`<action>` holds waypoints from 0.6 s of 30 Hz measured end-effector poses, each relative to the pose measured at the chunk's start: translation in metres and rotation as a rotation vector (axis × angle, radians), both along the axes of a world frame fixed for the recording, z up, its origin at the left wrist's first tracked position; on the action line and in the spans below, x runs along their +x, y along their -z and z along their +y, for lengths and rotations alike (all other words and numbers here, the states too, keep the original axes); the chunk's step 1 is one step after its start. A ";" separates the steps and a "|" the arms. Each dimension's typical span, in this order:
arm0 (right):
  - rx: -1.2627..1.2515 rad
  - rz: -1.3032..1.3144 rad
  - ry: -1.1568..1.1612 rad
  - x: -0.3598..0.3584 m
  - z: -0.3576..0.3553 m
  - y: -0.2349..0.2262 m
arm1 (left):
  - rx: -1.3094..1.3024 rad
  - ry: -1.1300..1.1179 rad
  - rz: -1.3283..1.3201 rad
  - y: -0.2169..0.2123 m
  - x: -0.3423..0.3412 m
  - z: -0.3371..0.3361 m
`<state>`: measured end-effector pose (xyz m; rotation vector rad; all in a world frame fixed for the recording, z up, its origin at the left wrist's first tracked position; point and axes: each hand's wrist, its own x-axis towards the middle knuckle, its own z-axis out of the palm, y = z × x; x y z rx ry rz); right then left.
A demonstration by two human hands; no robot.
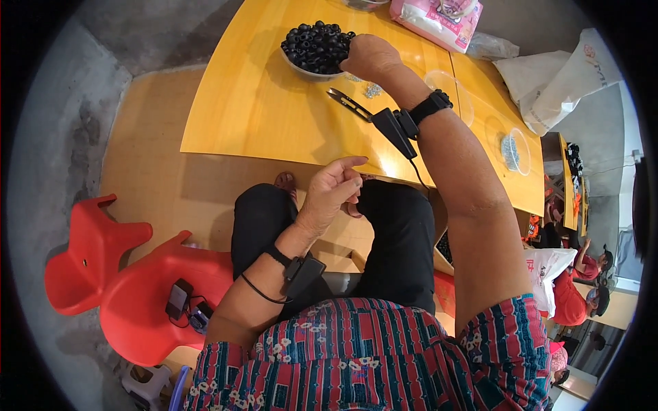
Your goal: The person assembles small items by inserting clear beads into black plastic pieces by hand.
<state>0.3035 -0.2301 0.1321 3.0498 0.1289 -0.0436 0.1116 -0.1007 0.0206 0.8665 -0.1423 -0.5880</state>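
A bowl of black rings (317, 46) stands near the worktop's (260, 109) far edge; the right hand (370, 58) reaches in, fingers hidden, grasp unclear. The left hand (334, 188) hovers at the near edge, fingertips pinched together.

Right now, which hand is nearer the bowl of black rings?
Right. The right hand reaches into the bowl of black rings; the left hand is held over the lap, short of the yellow table.

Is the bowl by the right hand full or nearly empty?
Full. The bowl is heaped above its rim with small black rings, and the right hand rests at the edge of the pile.
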 end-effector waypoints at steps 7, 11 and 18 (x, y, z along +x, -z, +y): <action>0.014 0.024 0.013 -0.006 0.007 -0.008 | -0.021 0.004 0.010 -0.002 0.001 0.002; 0.002 0.055 0.026 -0.008 0.013 -0.014 | -0.031 0.011 0.007 -0.002 0.001 0.000; 0.023 0.051 -0.045 0.014 0.001 0.004 | -0.070 0.016 0.021 0.000 0.002 0.003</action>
